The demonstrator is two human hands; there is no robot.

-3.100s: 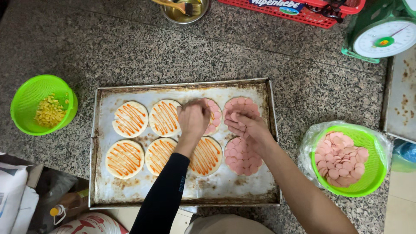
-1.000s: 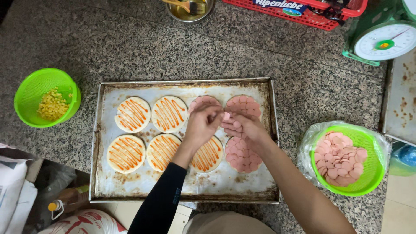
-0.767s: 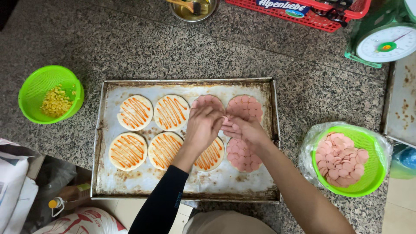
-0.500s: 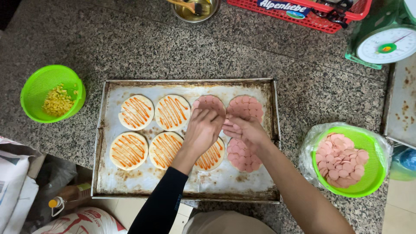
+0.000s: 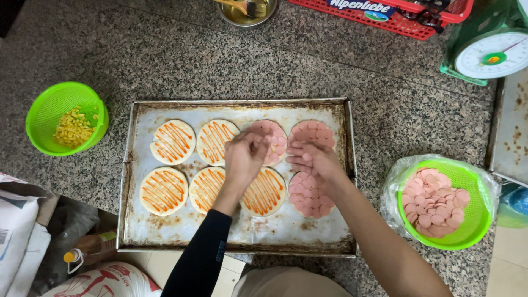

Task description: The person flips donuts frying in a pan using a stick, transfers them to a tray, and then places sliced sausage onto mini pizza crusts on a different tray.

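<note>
Sausage slices (image 5: 306, 160) sit between your two hands, over the middle of the baking tray (image 5: 127, 181) on the granite counter (image 5: 352, 66).

Tray holds eight dough rounds in two rows. Five carry only orange sauce stripes, e.g. the far-left round (image 5: 172, 142); three on the right are covered in pink slices, e.g. the near-right round (image 5: 306, 197). You look to be filling right to left, likely because the green bowl of slices (image 5: 437, 202) sits just right of the tray. Green bowl of corn (image 5: 67, 117) is left of the tray, well apart from both hands.

Left hand (image 5: 245, 158): fingers curled over the third far-row round, pinching at a slice as far as I can tell. Right hand (image 5: 312, 159): loosely cupped, holding a small stack of slices.
</note>
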